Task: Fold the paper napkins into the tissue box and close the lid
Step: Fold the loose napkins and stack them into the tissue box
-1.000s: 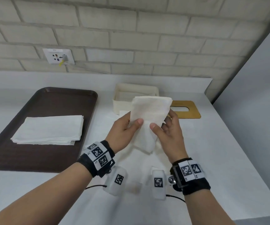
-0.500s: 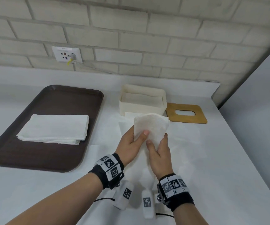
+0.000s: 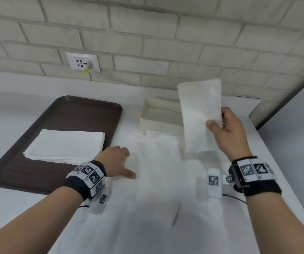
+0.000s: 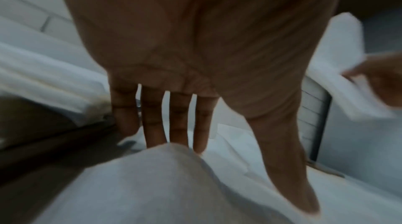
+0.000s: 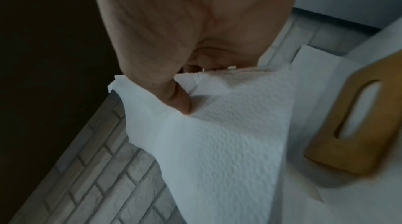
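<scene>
Split my hands apart, right hand now lifts folded white paper napkin pinched, left hand flat, fingers relaxed, on white surface.

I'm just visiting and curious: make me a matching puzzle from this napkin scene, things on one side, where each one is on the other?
Things:
1. folded napkin
2. napkin stack
3. wooden lid
4. left hand

Places:
A. on the brown tray
B. open, low over the white counter
C. held up in the right hand
D. flat on the counter, off the tissue box

Pairs: 1-C, 2-A, 3-D, 4-B
</scene>
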A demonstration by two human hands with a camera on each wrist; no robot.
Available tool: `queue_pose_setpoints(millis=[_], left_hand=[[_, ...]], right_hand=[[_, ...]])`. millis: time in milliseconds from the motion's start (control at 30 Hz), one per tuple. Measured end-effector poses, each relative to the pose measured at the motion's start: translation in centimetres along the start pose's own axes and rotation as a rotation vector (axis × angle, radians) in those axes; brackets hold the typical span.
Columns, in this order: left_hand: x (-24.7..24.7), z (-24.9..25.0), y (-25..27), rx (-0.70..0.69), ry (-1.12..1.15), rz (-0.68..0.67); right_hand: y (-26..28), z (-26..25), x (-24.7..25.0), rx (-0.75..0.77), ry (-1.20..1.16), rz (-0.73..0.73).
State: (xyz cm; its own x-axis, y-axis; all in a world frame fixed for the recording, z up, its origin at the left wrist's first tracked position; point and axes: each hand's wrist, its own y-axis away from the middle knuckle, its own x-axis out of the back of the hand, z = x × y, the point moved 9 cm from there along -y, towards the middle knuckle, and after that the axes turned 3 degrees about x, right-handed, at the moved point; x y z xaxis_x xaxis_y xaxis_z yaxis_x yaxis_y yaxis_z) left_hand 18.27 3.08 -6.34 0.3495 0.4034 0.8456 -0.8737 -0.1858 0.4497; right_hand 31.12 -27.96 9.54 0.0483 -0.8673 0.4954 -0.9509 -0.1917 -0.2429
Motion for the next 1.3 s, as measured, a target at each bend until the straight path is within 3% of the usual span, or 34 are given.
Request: queue_pose_setpoints(millis=[200,333,467,533,667,767,833,933,1000,1100,1167,1233,1300], left_hand=[[-1.2,0.6,0.7,-0.035,-0.107,-0.062],[-2.3,1.0,0.8,-0.107,-0.141,-0.083],[-2.7,0.6,1.4,-0.098,0.021,-0.142],[-2.2,0.9,2.1,-0.114,-0.012,-0.154],[2.2,1.2,4.5,-0.170,-0.070,-0.024],[7.6,3.0,8.6,-0.337,0.112,0.115],[10.9,5.5,12.0,-0.488,0.335,0.139],[13.2,8.8,13.9,-0.658,0.759,0.003],[11.6,10.4,11.6,-0.607,0.882,-0.123],[5.9,12.3,5.4,-0.478,0.450,-0.093],[1.7,12.4,1.7,-0.304,0.209,-0.108],[-1.0,12.0,-0.2,-0.148,0.147,-0.124],[-2.2,11.6,-0.7,-0.086,0.130,-0.098]], right_hand=[[-6.1,-3.5,-3.3,0.162,0.332,-0.208],[-9.8,-2.8,-5.9,0.146,0.482,-0.323],[-11.7,-1.2,-8.4,0.151,0.628,-0.457],[-12.2,-0.7,-9.1,0.148,0.652,-0.494],[-13.0,-0.1,-9.6,0.144,0.688,-0.522],[-13.6,0.3,-9.9,0.145,0.746,-0.543],[-13.8,0.3,-10.1,0.152,0.788,-0.564],[-14.3,0.1,-10.6,0.166,0.823,-0.585],[-14.8,-0.3,-11.0,0.183,0.793,-0.597],[-14.9,-1.2,-12.1,0.176,0.620,-0.671],[-15.0,-1.1,-13.2,0.173,0.597,-0.731],[-14.9,-0.2,-14.2,0.178,0.719,-0.774],[-15.1,1.1,-14.7,0.179,0.832,-0.789]])
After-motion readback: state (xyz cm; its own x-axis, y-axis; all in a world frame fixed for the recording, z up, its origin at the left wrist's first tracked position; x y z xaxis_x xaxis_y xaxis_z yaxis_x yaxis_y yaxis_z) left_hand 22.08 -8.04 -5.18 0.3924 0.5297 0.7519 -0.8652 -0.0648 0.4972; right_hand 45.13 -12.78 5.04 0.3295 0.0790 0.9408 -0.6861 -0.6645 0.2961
